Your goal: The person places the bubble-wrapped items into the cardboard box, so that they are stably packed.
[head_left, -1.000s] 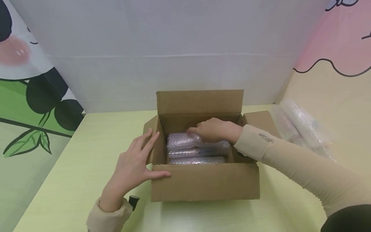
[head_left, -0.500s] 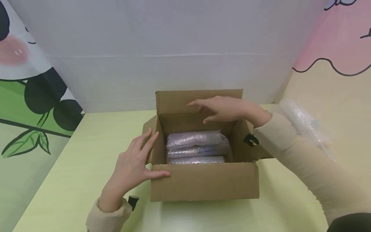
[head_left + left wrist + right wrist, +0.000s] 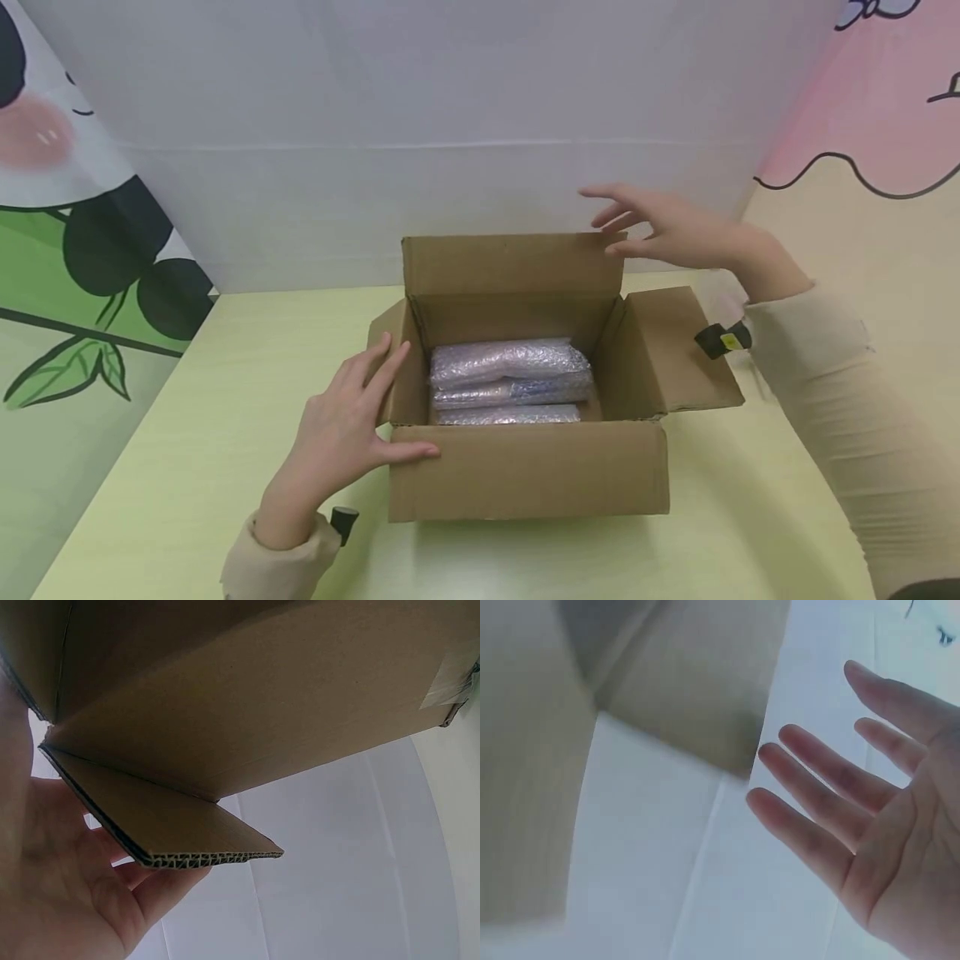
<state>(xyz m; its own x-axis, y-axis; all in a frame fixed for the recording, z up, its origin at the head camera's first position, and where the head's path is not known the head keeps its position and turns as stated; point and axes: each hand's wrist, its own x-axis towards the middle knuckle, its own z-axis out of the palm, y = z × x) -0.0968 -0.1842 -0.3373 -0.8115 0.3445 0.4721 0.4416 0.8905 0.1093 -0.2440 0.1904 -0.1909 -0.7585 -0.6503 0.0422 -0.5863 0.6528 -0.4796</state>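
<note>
A brown cardboard box (image 3: 528, 471) stands with its flaps spread, and bubble-wrapped packages (image 3: 510, 360) lie in rows inside it. My left hand (image 3: 341, 425) rests at its left side, fingers spread against the left flap (image 3: 390, 321) and thumb lying on the front flap. From the left wrist, the fingers show behind a flap edge (image 3: 202, 861). My right hand (image 3: 675, 229) holds nothing and hovers by the right end of the back flap (image 3: 513, 265), fingers spread and slightly bent. The right wrist view shows its bare palm (image 3: 922, 862) beside blurred cardboard.
More bubble wrap (image 3: 723, 292) lies at the right behind my right arm, mostly hidden by it. The box stands on a pale yellow-green table (image 3: 172, 467). A white back wall (image 3: 450, 125) and printed side panels (image 3: 862, 108) enclose the table.
My right hand has left the packages in the box and moved up and right, past the back flap. The right flap is uncovered again. The left hand stays in place.
</note>
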